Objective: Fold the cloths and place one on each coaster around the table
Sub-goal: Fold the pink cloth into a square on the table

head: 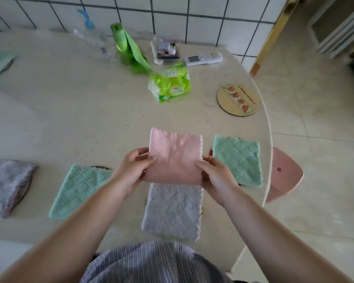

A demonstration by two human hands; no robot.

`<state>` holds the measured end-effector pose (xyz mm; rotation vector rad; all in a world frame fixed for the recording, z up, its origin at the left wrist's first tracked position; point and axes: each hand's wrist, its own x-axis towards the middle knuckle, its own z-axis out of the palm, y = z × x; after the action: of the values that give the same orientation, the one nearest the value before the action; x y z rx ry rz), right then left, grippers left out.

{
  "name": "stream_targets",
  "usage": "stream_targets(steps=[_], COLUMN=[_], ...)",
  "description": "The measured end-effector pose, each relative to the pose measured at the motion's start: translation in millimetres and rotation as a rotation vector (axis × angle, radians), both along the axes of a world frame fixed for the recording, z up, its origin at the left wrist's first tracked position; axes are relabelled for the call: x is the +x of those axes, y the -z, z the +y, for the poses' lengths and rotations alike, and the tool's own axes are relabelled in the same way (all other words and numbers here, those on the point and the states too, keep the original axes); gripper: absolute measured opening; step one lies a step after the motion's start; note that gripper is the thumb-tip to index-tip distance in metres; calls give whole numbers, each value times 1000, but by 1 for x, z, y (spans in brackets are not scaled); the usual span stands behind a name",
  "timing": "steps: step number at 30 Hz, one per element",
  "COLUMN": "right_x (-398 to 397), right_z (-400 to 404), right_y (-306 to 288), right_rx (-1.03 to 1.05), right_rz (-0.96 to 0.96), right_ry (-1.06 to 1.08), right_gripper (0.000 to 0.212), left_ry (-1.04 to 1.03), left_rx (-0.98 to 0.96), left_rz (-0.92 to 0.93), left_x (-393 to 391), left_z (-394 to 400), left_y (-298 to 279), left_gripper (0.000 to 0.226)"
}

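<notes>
A folded pink cloth (175, 155) is held above the table between my left hand (131, 168) and my right hand (216, 176), each gripping one side edge. Below it lies a folded pale grey cloth (174, 211) near the table's front edge. A folded mint cloth (79, 190) lies to the left over a dark coaster edge (101, 167). Another folded mint cloth (238, 160) lies to the right. A bare round wooden coaster (238, 100) with a fruit strip sits by the right rim. A grey cloth (6, 184) rests on a coaster at the far left.
A green tissue pack (170, 82), a green bag roll (127, 48), a white remote (202, 58), a clear bottle (94, 42) and a small box (168, 50) stand at the back by the tiled wall. A pink stool (284, 174) sits beside the table's right rim (269, 127).
</notes>
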<state>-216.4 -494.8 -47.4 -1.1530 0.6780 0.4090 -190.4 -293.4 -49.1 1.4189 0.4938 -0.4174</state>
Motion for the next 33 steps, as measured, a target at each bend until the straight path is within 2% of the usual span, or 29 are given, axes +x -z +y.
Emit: stream_targets(steps=[3,8,10,15,18,23,28,33], right_x=[-25,-55,-61,-54,-43,-2,56,140], right_z=[-49,-112,-128,-150,-158,-180,-208,-238], right_y=[-2,-4,-6,-8,-6,-5,-5,0], right_rx=[-115,-358,-442,-490,-561,-765,-776,-736], right_rz=[-39,-144,-185,-241,-264,-393,-416,-477], right_ry=[-12,-126,-211,-398,-454,-492,-558,-567], right_gripper=[19,12,16,32,41,47,58,59], left_ry=[-31,-49,-48,27,81,118,87,-18], left_rx=[-7,22,62,267,274,212,265,302], left_rz=[12,9,-2,-79,-97,-113,-159,-179], left_x=[-35,-70,-72,-51,-31,12,62,134], left_z=[-43,-105,-120,-140,-148,-172,-206,-245], left_y=[-3,1,3,11,11,15,16,14], left_gripper=[21,16,13,14,13,26,28,40])
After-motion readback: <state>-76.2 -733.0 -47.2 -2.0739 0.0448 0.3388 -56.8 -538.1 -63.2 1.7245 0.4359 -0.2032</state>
